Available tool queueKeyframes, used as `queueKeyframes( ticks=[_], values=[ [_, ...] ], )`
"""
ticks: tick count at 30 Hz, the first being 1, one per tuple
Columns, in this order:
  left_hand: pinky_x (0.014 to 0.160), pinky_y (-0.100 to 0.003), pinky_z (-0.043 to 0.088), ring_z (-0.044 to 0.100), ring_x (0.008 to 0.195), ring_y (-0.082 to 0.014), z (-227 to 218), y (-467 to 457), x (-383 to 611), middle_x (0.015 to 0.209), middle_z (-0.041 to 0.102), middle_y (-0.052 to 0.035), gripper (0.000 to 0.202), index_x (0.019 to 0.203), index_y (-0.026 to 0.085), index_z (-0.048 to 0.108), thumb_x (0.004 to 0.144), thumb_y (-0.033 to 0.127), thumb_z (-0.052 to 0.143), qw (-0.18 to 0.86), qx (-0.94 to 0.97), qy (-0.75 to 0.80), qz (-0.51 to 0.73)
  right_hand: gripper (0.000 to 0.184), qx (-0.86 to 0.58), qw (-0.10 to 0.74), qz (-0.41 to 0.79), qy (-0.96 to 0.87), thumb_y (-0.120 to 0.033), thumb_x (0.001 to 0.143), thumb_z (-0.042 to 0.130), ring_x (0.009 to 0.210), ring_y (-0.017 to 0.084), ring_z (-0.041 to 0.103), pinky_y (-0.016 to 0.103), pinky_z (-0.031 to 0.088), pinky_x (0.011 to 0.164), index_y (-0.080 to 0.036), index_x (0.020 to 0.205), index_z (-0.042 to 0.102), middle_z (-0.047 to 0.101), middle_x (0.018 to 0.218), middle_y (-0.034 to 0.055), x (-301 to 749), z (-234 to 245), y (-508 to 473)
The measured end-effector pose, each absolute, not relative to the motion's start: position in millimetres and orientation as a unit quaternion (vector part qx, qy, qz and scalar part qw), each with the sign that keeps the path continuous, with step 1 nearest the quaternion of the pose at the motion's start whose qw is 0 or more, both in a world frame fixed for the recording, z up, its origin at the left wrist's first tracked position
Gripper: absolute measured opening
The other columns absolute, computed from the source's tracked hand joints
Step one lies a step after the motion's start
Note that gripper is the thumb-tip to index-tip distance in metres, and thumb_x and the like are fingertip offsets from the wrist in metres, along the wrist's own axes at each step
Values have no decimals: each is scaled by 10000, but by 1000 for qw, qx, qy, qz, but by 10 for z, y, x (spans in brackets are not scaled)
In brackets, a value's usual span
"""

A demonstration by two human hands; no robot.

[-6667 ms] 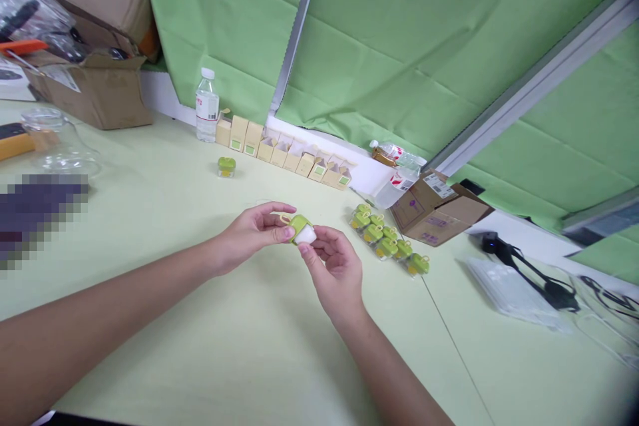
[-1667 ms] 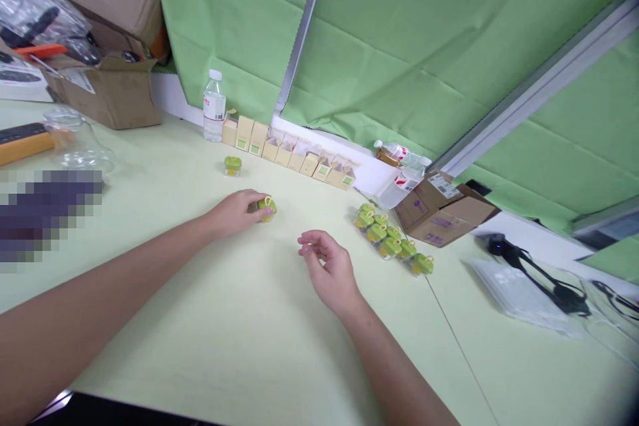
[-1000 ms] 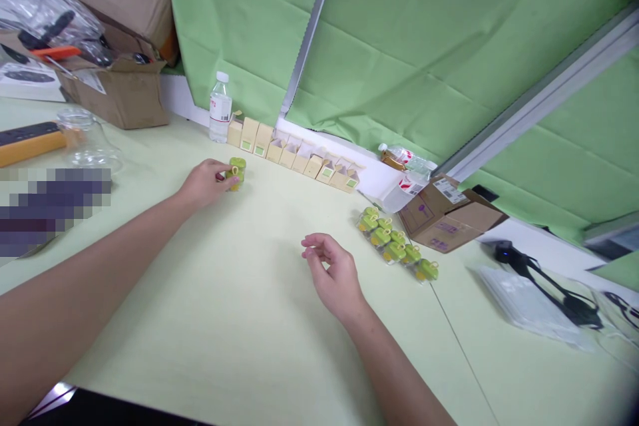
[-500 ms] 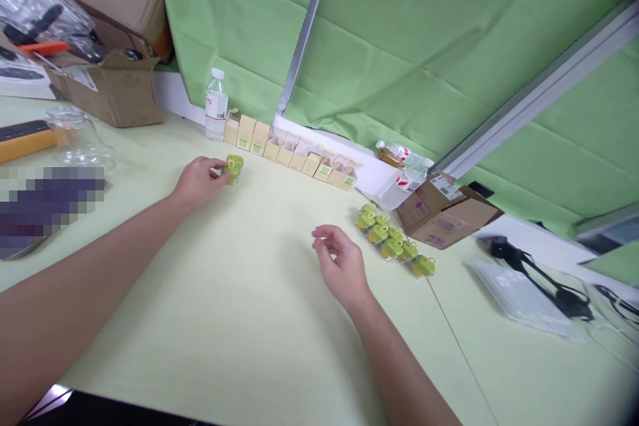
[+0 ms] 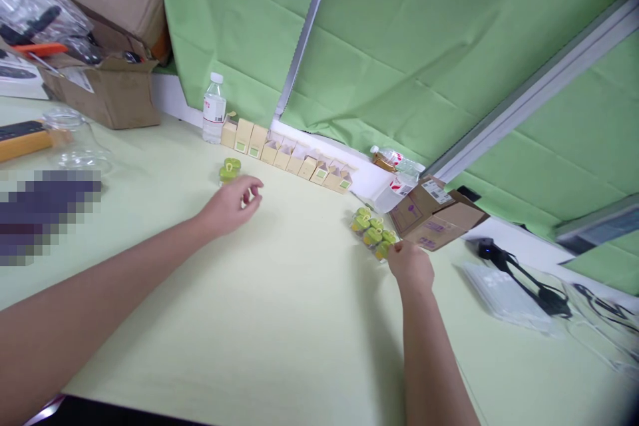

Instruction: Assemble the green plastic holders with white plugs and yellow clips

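Note:
My left hand hovers over the table with its fingers curved and a gap between thumb and fingers, holding nothing. Just behind it stand small clear jars with green lids, close together and partly covered by the hand. On the right, several more green-lidded jars with loops on top and something yellow inside are grouped in rows. My right hand is at the near end of that group, its fingers closed around a jar mostly hidden by the hand.
Small cream cartons, several with open flaps, line the back. A water bottle stands at their left end. Other bottles and a cardboard box are at back right. A clear glass vessel and an open carton sit left.
My left hand has let go of the green-lidded jar and drawn back to the right. My right hand has moved right onto the grouped jars, covering the nearest ones.

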State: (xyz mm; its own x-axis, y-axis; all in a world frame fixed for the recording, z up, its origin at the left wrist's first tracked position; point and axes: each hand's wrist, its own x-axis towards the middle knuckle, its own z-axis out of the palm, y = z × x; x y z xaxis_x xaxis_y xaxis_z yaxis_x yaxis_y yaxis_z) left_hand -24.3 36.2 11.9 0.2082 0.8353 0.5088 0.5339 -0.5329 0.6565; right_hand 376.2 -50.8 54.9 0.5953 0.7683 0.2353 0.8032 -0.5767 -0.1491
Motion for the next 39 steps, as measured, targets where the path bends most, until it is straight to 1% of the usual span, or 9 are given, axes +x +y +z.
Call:
queueKeyframes(
  ticks=[5,10,14,17,21,27,30,34,39],
  values=[
    [688,-304,483,597,741,-171,99,142,-50,1012,637,-49,246,1066,231,608,912,337,448,206,847,348,344,138,-854,139,-50,-499,-262,736,579,761,305,672,359,472,629,-207,680,693,707,731,130,3526,565,-512],
    [764,-323,499,622,891,-209,126,80,-45,1096,642,-63,259,1094,241,605,908,392,506,236,846,346,330,193,-755,209,17,-621,-325,869,522,790,225,688,316,516,718,-225,854,686,740,863,69,2820,402,-525],
    [914,-386,479,588,1133,-287,102,-35,68,1281,603,-101,589,1318,271,515,792,479,679,294,849,317,304,233,-592,360,175,-699,-350,946,478,810,204,690,304,549,700,-223,998,667,732,946,61,2252,227,-624],
    [859,-365,490,631,1068,-284,103,-125,189,1215,654,-77,614,1301,292,529,738,417,736,335,850,285,291,193,-533,388,214,-721,-319,949,503,847,202,683,318,550,768,-235,992,671,726,949,49,2053,177,-705],
    [735,-323,499,672,886,-242,116,-130,229,1037,709,-22,511,1184,290,584,716,405,754,351,847,293,272,185,-530,425,238,-695,-337,937,534,892,208,680,336,546,810,-234,1006,671,725,1011,59,2047,163,-728],
    [901,-359,513,643,1094,-264,-6,79,76,1206,674,-59,546,1226,268,567,740,453,736,347,814,358,299,187,-539,565,429,-455,-403,875,587,823,232,713,390,604,692,-233,834,520,743,1007,61,2220,196,-614],
    [916,-361,522,645,1113,-263,-86,219,2,1234,660,-60,492,1194,253,576,764,452,707,334,779,415,330,142,-535,559,518,-364,-355,869,577,757,233,727,384,616,631,-230,841,516,743,918,61,2282,217,-562],
    [951,-398,513,627,1141,-290,-125,319,-60,1242,651,-81,476,1202,232,582,793,457,673,272,780,453,336,154,-532,509,598,-317,-350,891,564,759,201,728,349,617,732,-198,879,582,726,878,76,2280,224,-562],
    [1128,-457,379,433,1343,-299,29,142,-11,1383,534,-108,469,1276,205,546,815,260,615,131,835,357,398,350,-474,487,642,-355,-204,717,807,899,168,712,314,546,920,-222,998,599,742,948,27,2224,253,-648]
  ],
)
